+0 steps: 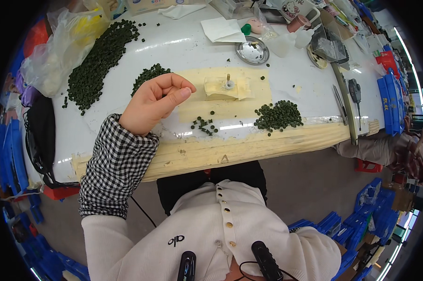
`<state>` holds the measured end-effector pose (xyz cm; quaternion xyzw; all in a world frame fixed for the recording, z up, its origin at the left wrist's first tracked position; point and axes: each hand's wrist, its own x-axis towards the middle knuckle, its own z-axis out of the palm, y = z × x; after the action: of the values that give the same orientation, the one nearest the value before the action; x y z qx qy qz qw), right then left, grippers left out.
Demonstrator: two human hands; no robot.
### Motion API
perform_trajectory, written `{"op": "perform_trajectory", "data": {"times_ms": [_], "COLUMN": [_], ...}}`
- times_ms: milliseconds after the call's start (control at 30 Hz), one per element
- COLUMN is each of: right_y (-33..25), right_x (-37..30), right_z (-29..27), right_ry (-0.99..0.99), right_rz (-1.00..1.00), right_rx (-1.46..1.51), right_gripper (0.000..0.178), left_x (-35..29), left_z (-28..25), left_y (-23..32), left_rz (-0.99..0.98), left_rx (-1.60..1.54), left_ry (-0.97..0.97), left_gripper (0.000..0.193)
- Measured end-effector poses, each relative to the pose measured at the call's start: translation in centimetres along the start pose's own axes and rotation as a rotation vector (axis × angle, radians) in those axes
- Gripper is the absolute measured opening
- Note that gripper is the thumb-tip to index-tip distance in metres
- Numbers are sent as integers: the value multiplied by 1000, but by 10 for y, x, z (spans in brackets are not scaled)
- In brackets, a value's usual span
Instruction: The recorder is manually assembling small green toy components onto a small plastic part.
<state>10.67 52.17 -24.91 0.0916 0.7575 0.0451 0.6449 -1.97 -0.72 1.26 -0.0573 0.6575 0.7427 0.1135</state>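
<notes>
The tape-covered block [216,91] is being supported on a yellowish patch [192,79] at the middle of the white table [174,51], an upright pin [228,77] being carried on its top. Just left of it, the left hand [150,102] is being held raised, its fingers being curled inward and the thumb tip being set close against the index fingertip; whether a tiny piece is being pinched there cannot be told. The right hand is being hidden; its grip cannot be told, only the right sleeve [310,250] being shown.

Dark lettering [176,240] is being displayed on the white top [192,225], and small print is being borne by a black device [188,267], whose lower end is being cut off. Pale characters are being shown on what are probably blue bins [392,103], bent near the rim. Print on a carton [150,6] is being cropped by the upper edge.

A small heap of green pieces [150,74] is being partly covered by the left hand, while a large heap [96,68] and a rounded heap [279,116] are being left uncovered.
</notes>
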Motion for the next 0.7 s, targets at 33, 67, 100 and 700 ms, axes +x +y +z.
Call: {"op": "perform_trajectory", "data": {"times_ms": [33,67,100,700], "right_y": [0,-1,-1,-73], "right_x": [0,0,0,-270], "right_z": [2,3,3,-223], "right_ry": [2,3,3,967], "right_rz": [0,-3,-5,-898], "right_rx": [5,8,6,320], "right_gripper": [29,29,28,13], "left_x": [0,1,3,6], "left_z": [-2,-2,-2,-5], "left_y": [1,-1,-4,-13], "left_rz": [-6,-15,-25,-94], "left_rx": [-25,-163,-299,-465], "left_ry": [-22,-54,-87,-183], "left_gripper": [20,20,20,22]}}
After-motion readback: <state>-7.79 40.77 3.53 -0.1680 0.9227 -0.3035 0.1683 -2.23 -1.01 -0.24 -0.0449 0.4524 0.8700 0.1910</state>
